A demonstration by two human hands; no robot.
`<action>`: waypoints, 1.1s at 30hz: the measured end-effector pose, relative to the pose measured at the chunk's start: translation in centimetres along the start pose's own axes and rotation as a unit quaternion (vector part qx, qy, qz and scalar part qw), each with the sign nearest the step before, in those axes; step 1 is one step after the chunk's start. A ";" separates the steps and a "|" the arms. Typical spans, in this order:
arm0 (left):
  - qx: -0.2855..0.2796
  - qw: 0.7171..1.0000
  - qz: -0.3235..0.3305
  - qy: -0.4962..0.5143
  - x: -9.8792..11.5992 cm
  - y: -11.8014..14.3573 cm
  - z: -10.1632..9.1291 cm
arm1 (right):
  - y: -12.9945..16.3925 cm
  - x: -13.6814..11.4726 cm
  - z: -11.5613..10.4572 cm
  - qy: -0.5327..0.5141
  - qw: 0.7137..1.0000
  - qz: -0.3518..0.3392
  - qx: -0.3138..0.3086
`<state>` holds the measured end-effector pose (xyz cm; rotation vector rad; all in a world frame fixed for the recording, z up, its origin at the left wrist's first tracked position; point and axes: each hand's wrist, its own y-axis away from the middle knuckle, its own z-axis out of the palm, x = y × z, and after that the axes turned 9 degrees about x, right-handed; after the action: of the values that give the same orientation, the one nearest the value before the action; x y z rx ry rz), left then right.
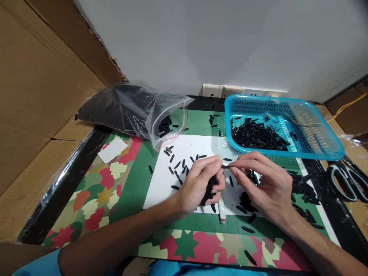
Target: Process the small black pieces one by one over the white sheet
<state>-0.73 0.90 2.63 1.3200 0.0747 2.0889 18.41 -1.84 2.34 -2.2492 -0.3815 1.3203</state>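
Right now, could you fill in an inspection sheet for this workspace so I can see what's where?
Surface: white sheet on a green mat with patterned borders.
Work items: black pieces heaped in a blue basket, others scattered on the sheet and mat; clear bag with dark contents.
Clutter: scissors at right; paper scrap at left; slim white object, partly hidden.
Left hand: pinches one black piece, more in its curled fingers.
Right hand: pinches that piece's other end.
Cables: thin yellow wire, far right.
Surroundings: grey wall, sockets; cardboard at left.
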 end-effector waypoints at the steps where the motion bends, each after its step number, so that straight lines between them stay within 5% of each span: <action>1: 0.001 1.000 0.000 0.000 0.0 0.0 0.0 | 0.0 0.0 0.0 0.000 1.000 0.000 0.000; 26: -0.002 1.000 -0.001 0.003 -0.1 -0.1 -0.1 | 0.1 0.1 -0.1 -0.013 1.000 0.017 0.001; 33: 0.003 1.000 0.006 -0.012 0.0 0.0 0.0 | 0.0 0.0 0.0 0.027 0.998 -0.057 -0.017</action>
<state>-0.75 0.90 2.64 1.3517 0.0630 2.0831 18.47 -1.81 2.35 -2.2503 -0.5074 1.2008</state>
